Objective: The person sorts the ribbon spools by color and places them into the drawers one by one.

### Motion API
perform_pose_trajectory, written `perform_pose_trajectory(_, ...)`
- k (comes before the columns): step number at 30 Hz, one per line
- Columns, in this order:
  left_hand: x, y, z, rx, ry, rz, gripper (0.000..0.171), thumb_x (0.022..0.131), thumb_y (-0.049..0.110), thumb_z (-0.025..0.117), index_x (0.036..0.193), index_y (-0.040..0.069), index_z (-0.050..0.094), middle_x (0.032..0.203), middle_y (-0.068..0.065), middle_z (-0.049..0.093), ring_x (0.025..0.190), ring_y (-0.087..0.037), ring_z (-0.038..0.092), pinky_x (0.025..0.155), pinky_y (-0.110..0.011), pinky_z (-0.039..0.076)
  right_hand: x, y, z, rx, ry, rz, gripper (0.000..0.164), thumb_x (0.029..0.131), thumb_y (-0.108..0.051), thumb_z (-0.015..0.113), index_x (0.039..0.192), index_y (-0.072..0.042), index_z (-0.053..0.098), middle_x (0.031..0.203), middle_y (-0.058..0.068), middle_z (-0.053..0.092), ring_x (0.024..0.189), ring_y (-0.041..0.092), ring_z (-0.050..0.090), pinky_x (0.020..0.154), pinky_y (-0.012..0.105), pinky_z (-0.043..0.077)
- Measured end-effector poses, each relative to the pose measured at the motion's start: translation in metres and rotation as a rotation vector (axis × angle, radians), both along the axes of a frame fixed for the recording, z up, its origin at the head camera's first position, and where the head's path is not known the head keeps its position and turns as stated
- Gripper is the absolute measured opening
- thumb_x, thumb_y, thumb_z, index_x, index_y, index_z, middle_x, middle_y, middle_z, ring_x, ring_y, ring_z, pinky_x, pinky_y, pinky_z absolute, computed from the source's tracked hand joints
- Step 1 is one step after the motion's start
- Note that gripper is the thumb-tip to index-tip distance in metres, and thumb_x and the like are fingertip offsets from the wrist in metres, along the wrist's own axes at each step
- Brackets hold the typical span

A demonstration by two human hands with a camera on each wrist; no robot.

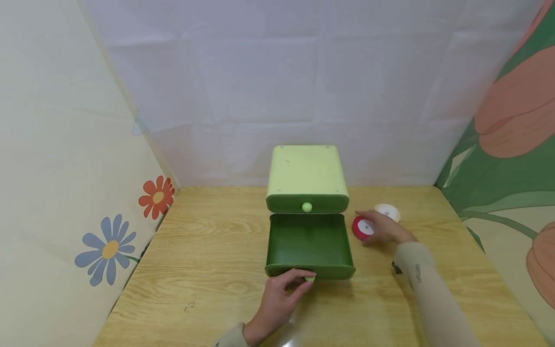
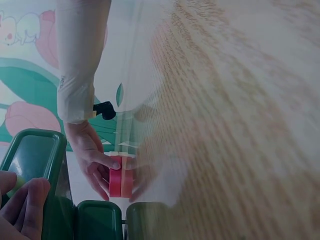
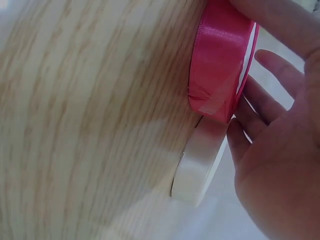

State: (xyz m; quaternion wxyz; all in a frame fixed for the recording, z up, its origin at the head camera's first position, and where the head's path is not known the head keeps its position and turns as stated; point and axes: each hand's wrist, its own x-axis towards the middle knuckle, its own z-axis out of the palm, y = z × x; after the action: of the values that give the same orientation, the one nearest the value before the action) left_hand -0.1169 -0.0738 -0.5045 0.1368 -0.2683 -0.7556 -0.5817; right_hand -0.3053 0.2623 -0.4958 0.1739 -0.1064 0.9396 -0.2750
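A small green drawer cabinet (image 1: 308, 168) stands on the table with its lower drawer (image 1: 310, 241) pulled out and bare inside. My left hand (image 1: 277, 296) pinches the light green knob (image 1: 310, 278) on that drawer's front. To the right of the cabinet, a roll of red ribbon (image 1: 363, 228) lies flat on the table. My right hand (image 1: 381, 226) reaches over it, thumb and fingers around its edge. In the right wrist view the red roll (image 3: 220, 60) sits beside my spread fingers, partly covered by the thumb. A roll of white ribbon (image 3: 200, 160) lies right behind it.
The cabinet's upper drawer, with a round knob (image 1: 307, 207), is closed. Wood-grain table (image 1: 208, 260) surface spreads on both sides. A white cloth wall (image 1: 260, 86) rises behind, and flower-printed panels (image 1: 511, 193) flank the table.
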Motion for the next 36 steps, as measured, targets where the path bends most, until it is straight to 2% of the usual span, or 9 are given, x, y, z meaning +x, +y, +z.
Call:
perform_pose_trajectory(7,0.000,-0.001,-0.001,0.002,-0.011,-0.006,0.015,0.096,0.010,0.073,0.112,0.010,0.076,0.095,-0.010,0.079,0.082,-0.011,0.074,0.072,-0.027,0.063,0.001,0.000,0.000,0.006,-0.001,-0.015,0.088,0.082,-0.027,0.089,0.157,-0.021,0.045,0.159,0.018,0.044,0.145,0.047,0.040,0.113,0.074,0.035)
perform_pose_trajectory(11,-0.001,-0.001,-0.001,0.005,-0.016,-0.010,0.015,0.096,0.010,0.073,0.111,0.010,0.076,0.094,-0.011,0.079,0.082,-0.011,0.074,0.072,-0.026,0.063,0.001,0.000,0.000,-0.008,0.006,-0.015,0.088,0.082,-0.033,0.089,0.157,-0.021,0.045,0.160,0.019,0.043,0.144,0.047,0.040,0.112,0.074,0.035)
perform_pose_trajectory(16,-0.002,0.000,-0.002,0.004,-0.006,-0.010,0.016,0.096,0.009,0.073,0.111,0.009,0.076,0.095,-0.012,0.079,0.082,-0.013,0.074,0.072,-0.027,0.063,0.000,0.004,0.000,-0.033,0.063,-0.003,0.088,0.082,-0.041,0.088,0.157,-0.020,0.045,0.156,0.019,0.047,0.140,0.043,0.046,0.111,0.071,0.040)
perform_pose_trajectory(20,-0.002,0.000,-0.002,0.009,-0.021,-0.012,0.016,0.096,0.009,0.073,0.112,0.010,0.077,0.096,-0.011,0.079,0.083,-0.013,0.075,0.073,-0.026,0.063,0.001,0.006,0.001,-0.080,0.120,0.008,0.087,0.084,-0.040,0.087,0.157,-0.019,0.045,0.153,0.018,0.050,0.134,0.040,0.049,0.109,0.065,0.044)
perform_pose_trajectory(24,-0.002,0.000,-0.003,0.006,0.002,-0.005,0.015,0.097,0.011,0.073,0.112,0.010,0.076,0.095,-0.010,0.079,0.082,-0.013,0.074,0.072,-0.027,0.063,0.002,0.007,0.006,-0.125,0.151,0.018,0.085,0.087,-0.039,0.084,0.158,-0.017,0.043,0.154,0.020,0.048,0.136,0.041,0.048,0.109,0.065,0.045)
perform_pose_trajectory(31,-0.001,0.000,-0.003,0.015,-0.005,-0.004,0.017,0.095,0.006,0.074,0.112,0.010,0.076,0.095,-0.011,0.079,0.082,-0.012,0.074,0.072,-0.026,0.063,0.007,0.007,0.014,-0.219,0.129,-0.016,0.087,0.090,-0.050,0.078,0.159,-0.015,0.040,0.158,0.018,0.046,0.140,0.045,0.046,0.109,0.065,0.045)
perform_pose_trajectory(36,-0.001,0.000,-0.003,0.019,-0.009,-0.011,0.016,0.097,0.010,0.073,0.112,0.012,0.076,0.095,-0.011,0.079,0.081,-0.014,0.074,0.071,-0.026,0.063,0.012,0.009,0.019,-0.330,0.148,-0.008,0.082,0.093,-0.046,0.077,0.157,-0.009,0.041,0.154,0.021,0.050,0.138,0.045,0.050,0.107,0.060,0.051)
